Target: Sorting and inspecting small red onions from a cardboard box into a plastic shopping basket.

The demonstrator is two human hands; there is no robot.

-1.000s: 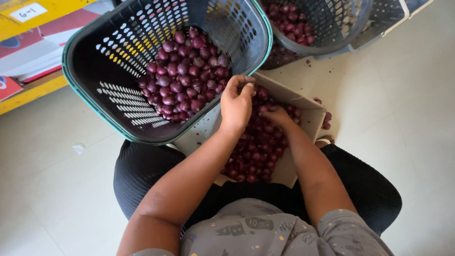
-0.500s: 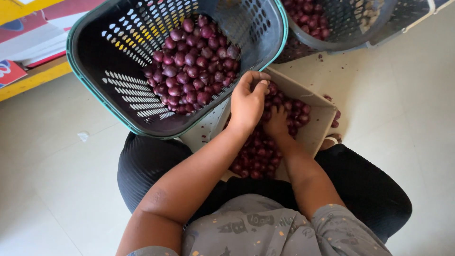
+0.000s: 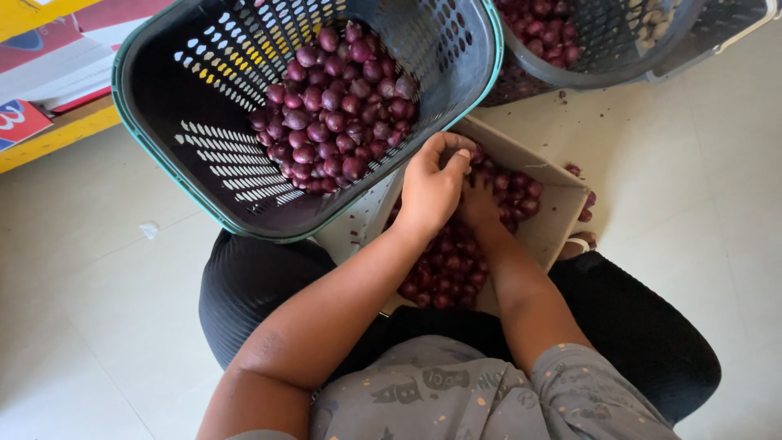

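A cardboard box (image 3: 562,213) full of small purple onions (image 3: 444,269) rests on my lap. My left hand (image 3: 432,183) curls over the pile at the box's far end, its fingers bent around onions. My right hand (image 3: 479,204) lies mostly hidden under and behind the left one, dug into the onions; its grip cannot be made out. Just beyond the hands stands a dark plastic basket (image 3: 187,163) with a green rim, holding a heap of the same purple onions (image 3: 338,102).
A second dark basket (image 3: 611,49) with onions stands at the upper right on the pale tiled floor (image 3: 717,187). A few loose onions (image 3: 585,204) lie by the box's right side. Yellow and red boards (image 3: 49,106) lie at the upper left.
Both hands have stayed in the box, the left shifting slightly and closing its fingers over onions near the far edge. The view has drifted a little.
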